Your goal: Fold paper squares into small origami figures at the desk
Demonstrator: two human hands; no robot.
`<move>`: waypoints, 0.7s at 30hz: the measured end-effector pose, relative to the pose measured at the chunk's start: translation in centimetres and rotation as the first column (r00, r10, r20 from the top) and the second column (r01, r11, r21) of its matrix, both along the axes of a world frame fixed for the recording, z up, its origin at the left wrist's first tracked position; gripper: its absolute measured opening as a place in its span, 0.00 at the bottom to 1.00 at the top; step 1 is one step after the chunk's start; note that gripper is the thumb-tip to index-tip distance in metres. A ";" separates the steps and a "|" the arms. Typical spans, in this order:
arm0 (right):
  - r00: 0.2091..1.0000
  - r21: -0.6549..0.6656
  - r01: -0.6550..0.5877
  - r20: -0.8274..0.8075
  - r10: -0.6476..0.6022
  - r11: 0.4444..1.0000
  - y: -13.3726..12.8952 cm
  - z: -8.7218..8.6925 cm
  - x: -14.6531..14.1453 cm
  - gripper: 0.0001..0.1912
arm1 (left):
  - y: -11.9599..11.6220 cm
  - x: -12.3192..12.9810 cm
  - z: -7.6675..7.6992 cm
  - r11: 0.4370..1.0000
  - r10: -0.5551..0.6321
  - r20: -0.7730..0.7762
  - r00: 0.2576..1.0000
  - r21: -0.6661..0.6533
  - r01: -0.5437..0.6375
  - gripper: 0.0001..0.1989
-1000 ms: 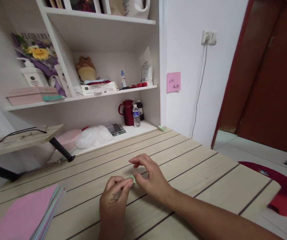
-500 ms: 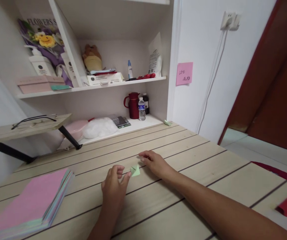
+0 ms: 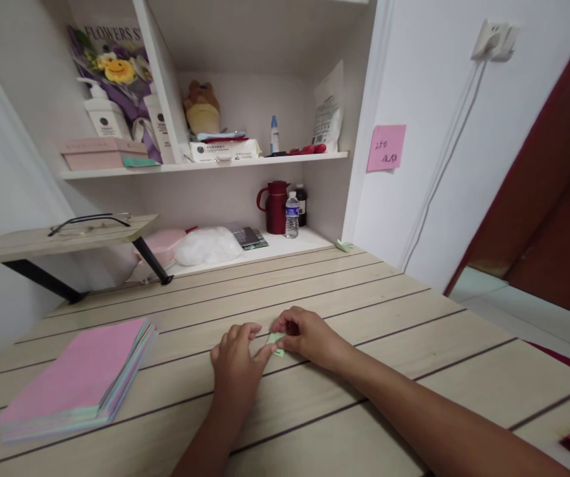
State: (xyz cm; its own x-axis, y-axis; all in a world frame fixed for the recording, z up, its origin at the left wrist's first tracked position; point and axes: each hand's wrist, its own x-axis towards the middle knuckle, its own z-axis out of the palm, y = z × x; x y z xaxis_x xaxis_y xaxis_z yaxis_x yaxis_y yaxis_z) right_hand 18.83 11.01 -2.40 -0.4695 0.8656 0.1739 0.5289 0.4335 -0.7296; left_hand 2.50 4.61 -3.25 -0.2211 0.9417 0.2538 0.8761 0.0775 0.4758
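Observation:
A small folded piece of green paper [image 3: 279,353] lies on the wooden table, partly hidden by my fingers. My left hand [image 3: 237,364] is beside it on the left, its thumb tip touching the paper's edge and its other fingers curved and apart from the thumb. On the right side, my right hand [image 3: 309,336] has thumb and fingertips closed on the paper, the index finger bent above it. Creases show on the paper, but its exact folded shape is too small to make out.
A stack of coloured paper [image 3: 79,368] with a pink top sheet lies to the left. Behind it stands a small raised shelf [image 3: 100,232] with glasses on it. Another small green paper piece [image 3: 343,246] sits at the table's back edge, near a red jug [image 3: 277,209].
My right hand has come down and left onto the green paper, its fingers now closed on it. The left thumb has reached the paper's edge. The camera view has shifted slightly left.

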 end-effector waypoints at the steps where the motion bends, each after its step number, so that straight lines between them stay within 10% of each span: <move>1: 0.999 0.024 0.026 0.029 -0.026 0.999 0.0 0.2 0.2 0.13 | 0.0 0.0 0.0 1.000 0.000 -0.009 1.000 -0.002 0.000 0.13; 8: 0.951 0.121 0.064 0.294 -0.097 0.991 -0.7 0.9 0.9 0.25 | 0.0 0.6 -0.1 1.000 -0.027 -0.111 0.993 -0.014 0.026 0.15; 21: 0.994 -0.054 -0.050 0.092 0.055 0.997 -1.3 1.3 0.1 0.17 | 0.1 0.7 -0.2 0.993 -0.101 -0.065 0.993 0.047 0.104 0.03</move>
